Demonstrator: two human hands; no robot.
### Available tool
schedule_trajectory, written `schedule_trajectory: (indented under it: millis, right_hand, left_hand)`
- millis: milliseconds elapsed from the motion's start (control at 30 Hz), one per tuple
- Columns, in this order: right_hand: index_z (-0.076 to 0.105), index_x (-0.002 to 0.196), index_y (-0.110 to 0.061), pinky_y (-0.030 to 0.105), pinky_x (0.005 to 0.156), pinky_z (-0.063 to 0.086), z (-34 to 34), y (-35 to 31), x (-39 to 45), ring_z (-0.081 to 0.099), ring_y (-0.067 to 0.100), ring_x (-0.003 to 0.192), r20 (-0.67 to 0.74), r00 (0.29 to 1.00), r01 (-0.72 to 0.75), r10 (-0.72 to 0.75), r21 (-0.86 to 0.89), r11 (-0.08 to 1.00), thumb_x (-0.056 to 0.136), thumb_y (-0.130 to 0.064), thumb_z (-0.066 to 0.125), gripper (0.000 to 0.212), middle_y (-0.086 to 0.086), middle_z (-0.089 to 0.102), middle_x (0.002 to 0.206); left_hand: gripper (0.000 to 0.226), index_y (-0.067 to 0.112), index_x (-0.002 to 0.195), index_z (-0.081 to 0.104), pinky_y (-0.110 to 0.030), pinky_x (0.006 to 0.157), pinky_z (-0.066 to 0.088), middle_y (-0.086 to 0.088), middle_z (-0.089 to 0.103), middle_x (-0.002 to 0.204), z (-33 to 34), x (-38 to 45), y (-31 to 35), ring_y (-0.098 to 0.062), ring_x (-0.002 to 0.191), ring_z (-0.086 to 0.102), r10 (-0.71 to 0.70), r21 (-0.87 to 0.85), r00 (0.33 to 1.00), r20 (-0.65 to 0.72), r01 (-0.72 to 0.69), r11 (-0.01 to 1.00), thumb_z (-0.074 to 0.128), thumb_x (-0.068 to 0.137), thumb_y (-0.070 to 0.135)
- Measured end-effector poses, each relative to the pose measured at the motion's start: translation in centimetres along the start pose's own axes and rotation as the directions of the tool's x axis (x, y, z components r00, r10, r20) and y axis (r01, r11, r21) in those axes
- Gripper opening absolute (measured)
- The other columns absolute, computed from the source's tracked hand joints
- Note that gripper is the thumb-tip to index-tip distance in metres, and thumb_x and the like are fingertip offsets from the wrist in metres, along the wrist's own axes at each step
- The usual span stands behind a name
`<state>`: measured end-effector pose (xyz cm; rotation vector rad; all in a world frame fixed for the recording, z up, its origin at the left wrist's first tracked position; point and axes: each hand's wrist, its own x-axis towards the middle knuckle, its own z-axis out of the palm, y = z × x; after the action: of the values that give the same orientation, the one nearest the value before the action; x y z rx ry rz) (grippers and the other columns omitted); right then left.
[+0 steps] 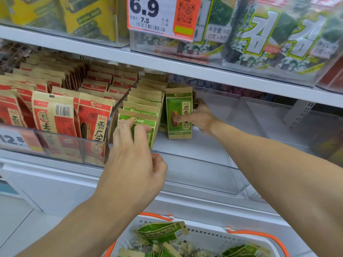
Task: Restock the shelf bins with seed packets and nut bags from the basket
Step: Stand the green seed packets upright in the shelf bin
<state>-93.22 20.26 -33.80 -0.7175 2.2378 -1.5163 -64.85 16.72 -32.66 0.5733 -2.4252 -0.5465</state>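
— Seed packets first: where are they, and what has each grip got?

— Green seed packets (143,108) stand in a row along the left side of a clear shelf bin (194,175). The left hand (135,154) reaches over the bin's front wall; its fingers curl onto the top of the front green packet (138,127), with the thumb low beside the front lip. That grip looks closed on the packet.

— And the other one?

— The right hand (199,117) is deeper in the same bin. It holds one upright green packet (179,114), thumb pressed flat across the front face and fingers wrapped behind, so that grip is clamped around it. The packet stands on the bin floor just right of the row, apart from the front packet.

— What lies around the bin?

— To the left, touching the divider, a neighbouring bin holds red seed packets (55,115) in several rows, with a price tag (13,140) on its front. To the right is another clear bin (289,127). On the shelf above sit seaweed packs (274,39) behind an orange-and-white price label (159,15) reading 6.9.

— The basket?

— Below the arms, a white basket (207,236) with orange handles holds more green packets (161,231), lying tilted and jumbled.
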Motion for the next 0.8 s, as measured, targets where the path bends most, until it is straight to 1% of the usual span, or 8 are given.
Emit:
schedule_trajectory:
  millis: [67,133,200,300,400,500,633,800]
  right_hand:
    - [0.054,0.126,-0.015,0.041,0.093,0.057,1.0,0.2,0.0,0.069,0.016,0.104,0.071,0.997,0.003,-0.001,-0.023,1.0,0.027,-0.031,0.101,0.111,-0.001,0.073,0.112]
    - [0.047,0.131,-0.015,0.043,0.096,0.056,1.8,0.1,0.0,0.067,0.016,0.108,0.082,0.997,-0.007,0.007,-0.004,1.0,0.032,-0.025,0.102,0.114,-0.001,0.07,0.116]
    - [0.04,0.133,-0.014,0.041,0.098,0.054,2.2,0.0,-0.1,0.064,0.017,0.11,0.057,0.998,0.008,-0.006,-0.027,1.0,0.042,-0.015,0.101,0.109,-0.001,0.065,0.117]
    - [0.037,0.125,-0.017,0.03,0.091,0.051,2.4,0.1,0.2,0.061,0.017,0.106,-0.069,0.995,0.063,-0.068,-0.068,0.996,0.053,-0.012,0.098,0.094,-0.004,0.06,0.109]
    - [0.035,0.122,-0.02,0.034,0.097,0.05,2.4,0.3,0.6,0.058,0.019,0.11,-0.182,0.975,0.107,-0.125,-0.103,0.989,0.048,-0.024,0.1,0.099,0.0,0.057,0.115]
    - [0.03,0.137,-0.015,0.038,0.107,0.046,2.3,0.4,0.7,0.051,0.022,0.121,-0.191,0.981,0.018,-0.046,-0.15,0.989,0.041,-0.038,0.101,0.121,0.006,0.05,0.129]
    - [0.023,0.147,-0.007,0.035,0.103,0.048,1.8,0.7,0.0,0.05,0.016,0.115,-0.121,0.993,0.0,-0.008,-0.066,0.998,0.058,-0.005,0.095,0.115,-0.001,0.05,0.119]
    - [0.039,0.137,-0.011,0.036,0.092,0.054,1.9,0.7,0.2,0.057,0.021,0.114,-0.222,0.964,0.148,-0.145,0.001,0.989,0.053,0.001,0.095,0.101,0.003,0.054,0.128]
  left_hand:
    - [0.049,0.013,0.126,0.042,-0.04,0.108,0.032,-0.011,0.03,0.142,0.1,0.0,0.1,-0.027,0.139,0.022,-0.013,0.003,1.0,0.012,0.013,1.0,0.063,0.083,0.021]
    - [0.049,0.014,0.127,0.041,-0.044,0.11,0.031,-0.012,0.029,0.144,0.2,0.0,0.2,-0.029,0.143,0.019,-0.02,0.006,1.0,0.021,0.02,1.0,0.063,0.084,0.021]
    - [0.049,0.014,0.128,0.041,-0.046,0.112,0.03,-0.012,0.027,0.145,0.2,-0.1,0.2,-0.03,0.145,0.017,-0.029,0.008,0.999,0.028,0.029,1.0,0.063,0.084,0.022]
    - [0.049,0.014,0.127,0.042,-0.046,0.111,0.03,-0.013,0.028,0.145,0.3,-0.1,0.2,-0.03,0.145,0.017,-0.023,0.009,0.999,0.022,0.023,1.0,0.064,0.083,0.021]
    - [0.049,0.015,0.127,0.041,-0.045,0.112,0.03,-0.011,0.026,0.146,0.4,-0.1,0.3,-0.028,0.145,0.015,-0.021,0.003,1.0,0.017,0.021,1.0,0.063,0.084,0.022]
    - [0.048,0.015,0.127,0.041,-0.043,0.112,0.029,-0.009,0.026,0.145,0.3,-0.1,0.2,-0.026,0.145,0.015,-0.014,-0.004,1.0,0.005,0.014,1.0,0.063,0.085,0.022]
    - [0.048,0.015,0.126,0.041,-0.044,0.113,0.028,-0.011,0.026,0.145,0.3,-0.2,0.1,-0.028,0.145,0.016,-0.011,-0.003,1.0,0.01,0.012,1.0,0.063,0.084,0.022]
    - [0.048,0.016,0.127,0.041,-0.042,0.11,0.031,-0.009,0.026,0.147,0.2,-0.1,0.4,-0.027,0.146,0.014,-0.035,-0.021,0.999,0.007,0.035,0.999,0.062,0.084,0.023]
